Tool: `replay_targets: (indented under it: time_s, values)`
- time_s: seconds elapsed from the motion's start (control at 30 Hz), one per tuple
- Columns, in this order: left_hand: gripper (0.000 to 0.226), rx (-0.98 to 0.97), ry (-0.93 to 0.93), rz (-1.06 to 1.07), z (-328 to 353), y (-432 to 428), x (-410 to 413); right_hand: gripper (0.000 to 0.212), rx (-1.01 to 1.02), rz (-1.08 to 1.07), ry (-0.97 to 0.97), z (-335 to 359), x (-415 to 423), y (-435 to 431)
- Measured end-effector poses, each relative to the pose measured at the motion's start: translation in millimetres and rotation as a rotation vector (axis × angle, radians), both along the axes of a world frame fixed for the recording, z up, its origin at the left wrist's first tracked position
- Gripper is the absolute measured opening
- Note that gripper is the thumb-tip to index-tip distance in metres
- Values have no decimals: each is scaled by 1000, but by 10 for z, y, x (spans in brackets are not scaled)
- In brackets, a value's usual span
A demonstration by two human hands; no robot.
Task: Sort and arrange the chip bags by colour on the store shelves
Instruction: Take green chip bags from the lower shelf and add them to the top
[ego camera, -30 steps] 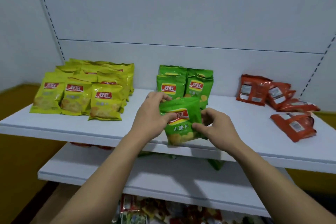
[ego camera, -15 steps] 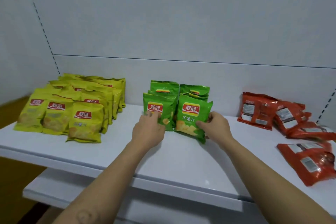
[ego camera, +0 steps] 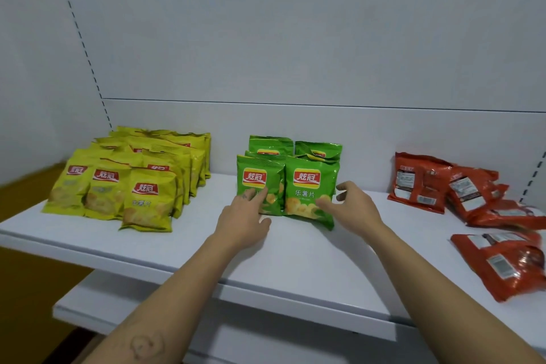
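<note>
Head view: white shelf [ego camera: 295, 254] carries three colour groups. Yellow chip bags [ego camera: 133, 180] at left stand in tidy overlapping rows with red logos facing out. Mid-shelf are two rows of green bags, all upright. The front-left green bag [ego camera: 257, 177] and front-right green bag [ego camera: 310, 186] touch side by side; they are glossy, with a red logo and a chip picture. Rear green bags [ego camera: 317, 149] stand just behind.

Left hand [ego camera: 240, 219]: grip wide, straight fingers touching the front-left bag's lower face. Right hand [ego camera: 354, 210]: grip wide, fingers spread, thumb against the front-right bag's lower corner.

Red bags [ego camera: 437, 183] at right lie loosely, label sides out. Lower shelf [ego camera: 118, 307] below.
</note>
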State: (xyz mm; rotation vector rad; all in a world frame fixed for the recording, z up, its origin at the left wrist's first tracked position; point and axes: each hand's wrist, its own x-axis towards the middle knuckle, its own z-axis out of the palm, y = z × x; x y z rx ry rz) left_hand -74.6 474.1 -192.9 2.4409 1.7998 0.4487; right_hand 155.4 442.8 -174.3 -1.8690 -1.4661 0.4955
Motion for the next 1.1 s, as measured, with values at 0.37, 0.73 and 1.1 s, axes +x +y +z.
replay_targets:
  time_s: [0.37,0.73,1.1]
  values:
    - [59,149,-116,-35,-14,-682,-790,77,380,172,-506,23,-961,-550]
    - [51,78,-259,29,-766,-1587,-1935,53,439,453,-643,-798,-2179,-1351]
    - [59,-227,-238,5,-1928,-1593,-1778,77,-402,275,-617,-2074,-1559,-1274]
